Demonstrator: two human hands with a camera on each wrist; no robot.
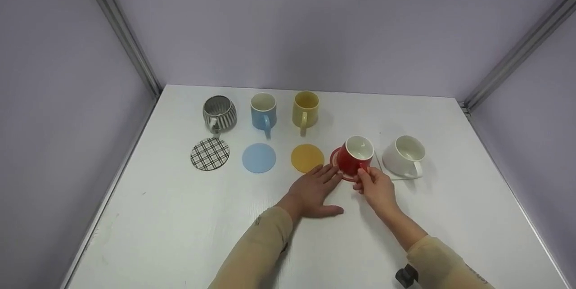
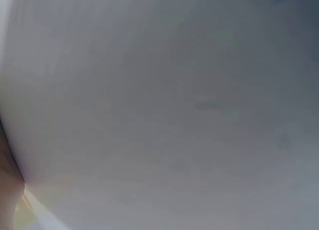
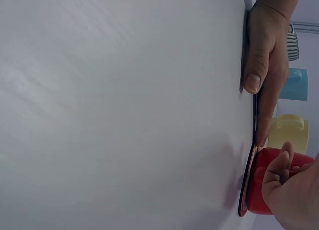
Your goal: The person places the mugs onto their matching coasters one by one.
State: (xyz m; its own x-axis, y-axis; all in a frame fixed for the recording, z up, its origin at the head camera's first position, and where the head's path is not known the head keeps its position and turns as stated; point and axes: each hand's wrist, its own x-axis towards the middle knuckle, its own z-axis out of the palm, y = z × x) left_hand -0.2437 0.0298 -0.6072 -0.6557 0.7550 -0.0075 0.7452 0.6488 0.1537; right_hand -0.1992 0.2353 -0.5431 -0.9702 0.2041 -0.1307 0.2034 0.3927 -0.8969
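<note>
A red mug [image 1: 350,160] with a white inside stands on a round red coaster [image 1: 334,157]. My right hand [image 1: 377,190] pinches its handle between thumb and fingers; the right wrist view also shows this hand [image 3: 294,195] at the red mug [image 3: 259,182]. Flat on the table, with fingers straight, lies my left hand [image 1: 315,193], its fingertips at the red coaster's near-left edge. Just beyond those fingers is a round yellow coaster [image 1: 307,157]. The left wrist view shows mostly blurred table surface.
A white mug [image 1: 402,157] stands on a square white coaster [image 1: 396,176] at the right. Behind are a yellow mug [image 1: 302,115], a blue mug [image 1: 261,119] and a striped mug [image 1: 227,120]. A blue coaster [image 1: 258,158] and a checked coaster [image 1: 210,154] lie at left.
</note>
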